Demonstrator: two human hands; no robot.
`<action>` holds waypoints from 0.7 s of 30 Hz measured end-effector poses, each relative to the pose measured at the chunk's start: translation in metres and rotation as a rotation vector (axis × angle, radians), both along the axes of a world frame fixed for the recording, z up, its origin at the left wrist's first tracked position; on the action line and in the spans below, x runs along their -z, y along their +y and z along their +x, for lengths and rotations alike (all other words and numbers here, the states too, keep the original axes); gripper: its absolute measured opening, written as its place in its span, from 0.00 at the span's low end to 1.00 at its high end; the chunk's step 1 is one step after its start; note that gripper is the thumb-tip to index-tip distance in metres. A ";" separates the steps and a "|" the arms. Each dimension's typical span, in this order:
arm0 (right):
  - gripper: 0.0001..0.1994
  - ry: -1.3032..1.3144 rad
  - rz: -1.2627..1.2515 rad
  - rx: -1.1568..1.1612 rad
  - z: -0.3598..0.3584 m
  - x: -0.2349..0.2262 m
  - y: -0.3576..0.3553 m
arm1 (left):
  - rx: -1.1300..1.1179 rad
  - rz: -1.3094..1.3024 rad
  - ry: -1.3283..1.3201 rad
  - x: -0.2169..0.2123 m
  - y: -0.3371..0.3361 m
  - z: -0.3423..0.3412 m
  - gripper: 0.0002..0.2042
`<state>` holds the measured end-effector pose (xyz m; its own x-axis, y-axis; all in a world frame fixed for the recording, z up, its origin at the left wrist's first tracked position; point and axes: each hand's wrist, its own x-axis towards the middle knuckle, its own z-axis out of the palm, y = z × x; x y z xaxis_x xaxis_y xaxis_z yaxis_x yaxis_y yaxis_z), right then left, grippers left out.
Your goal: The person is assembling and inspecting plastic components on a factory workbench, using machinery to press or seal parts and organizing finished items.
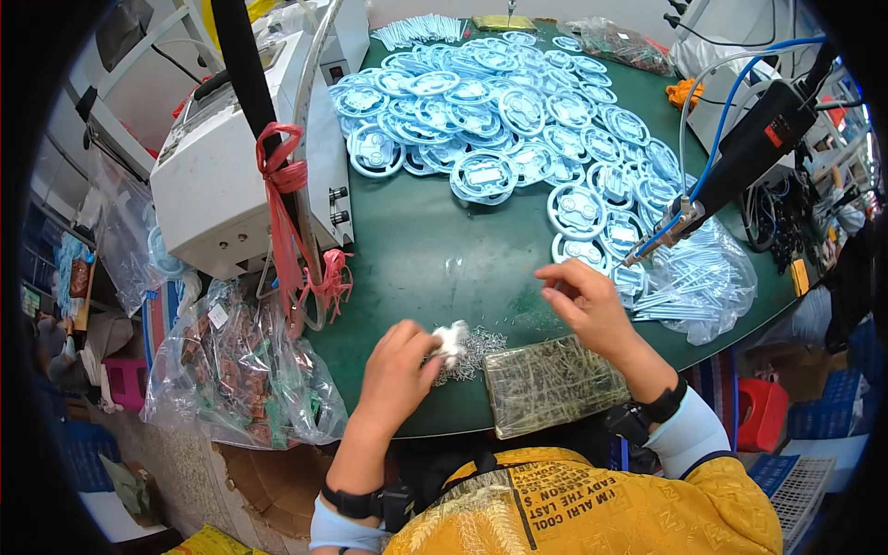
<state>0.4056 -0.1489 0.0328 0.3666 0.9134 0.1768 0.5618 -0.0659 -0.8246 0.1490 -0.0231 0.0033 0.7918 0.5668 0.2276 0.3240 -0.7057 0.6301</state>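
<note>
My left hand [398,368] is closed around a small white piece [450,343], blurred, whose kind I cannot make out. It is just above a heap of small metal screws [476,353] near the table's front edge. Over the table to the right, my right hand [583,301] has its fingers bent and apart, with nothing visible in them. The black electric screwdriver [754,143] leans in from the right, its metal tip just beyond that hand. Below my right hand lies a flat block wrapped in clear tape [553,384].
Light-blue toy steering wheels [484,176] pile across the table's back and right. A bag of light-blue sticks [703,287] lies at right. A white machine [231,166] and a black pole with pink ribbon [282,176] stand left. A bag of circuit boards [245,370] hangs front left.
</note>
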 end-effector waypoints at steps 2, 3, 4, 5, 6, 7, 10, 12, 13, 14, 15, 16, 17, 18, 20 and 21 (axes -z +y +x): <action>0.10 0.028 -0.004 0.047 0.004 0.001 -0.015 | -0.054 -0.028 0.029 -0.005 -0.007 -0.027 0.09; 0.10 0.025 -0.003 0.046 0.005 0.003 -0.023 | -0.100 -0.052 0.072 -0.007 -0.013 -0.041 0.09; 0.10 0.003 0.008 0.051 0.006 0.004 -0.031 | -0.151 -0.074 0.111 -0.007 -0.018 -0.054 0.09; 0.10 -0.007 0.011 0.059 0.006 0.006 -0.037 | -0.149 -0.076 0.122 -0.006 -0.024 -0.065 0.09; 0.10 -0.070 -0.045 0.020 0.006 0.005 -0.046 | -0.179 -0.136 0.210 -0.005 -0.030 -0.075 0.09; 0.10 -0.065 -0.047 0.015 0.005 0.005 -0.052 | -0.209 -0.196 0.298 -0.003 -0.035 -0.083 0.09; 0.13 -0.205 -0.433 -0.201 -0.004 0.006 -0.066 | -0.230 -0.216 0.270 0.005 -0.041 -0.087 0.08; 0.13 -0.295 -0.395 -0.229 -0.011 0.010 -0.067 | -0.211 -0.223 0.237 0.010 -0.041 -0.077 0.08; 0.14 -0.367 -0.353 -0.257 -0.014 0.012 -0.066 | -0.177 -0.194 0.218 0.012 -0.040 -0.067 0.08; 0.15 -0.368 -0.416 -0.261 -0.015 0.012 -0.065 | -0.145 -0.159 0.200 0.013 -0.040 -0.056 0.08; 0.15 -0.380 -0.427 -0.256 -0.016 0.012 -0.064 | -0.144 -0.157 0.198 0.013 -0.040 -0.048 0.08; 0.15 -0.378 -0.423 -0.265 -0.016 0.012 -0.063 | -0.108 -0.156 0.160 0.011 -0.039 -0.039 0.08; 0.16 -0.373 -0.424 -0.271 -0.015 0.010 -0.063 | -0.071 -0.156 0.123 0.008 -0.037 -0.033 0.08; 0.16 -0.378 -0.421 -0.269 -0.013 0.008 -0.062 | -0.074 -0.203 0.089 0.004 -0.034 -0.030 0.08; 0.15 -0.244 -0.465 -0.254 -0.010 0.003 -0.062 | -0.123 -0.225 0.050 -0.005 -0.024 -0.029 0.08; 0.15 -0.256 -0.457 -0.257 -0.008 0.001 -0.061 | -0.176 -0.246 0.012 -0.008 -0.017 -0.028 0.08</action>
<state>0.3974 -0.2101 0.0314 0.1210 0.9719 -0.2021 0.7842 -0.2184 -0.5808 0.1211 -0.0401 0.0115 0.6786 0.7322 0.0573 0.4364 -0.4648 0.7704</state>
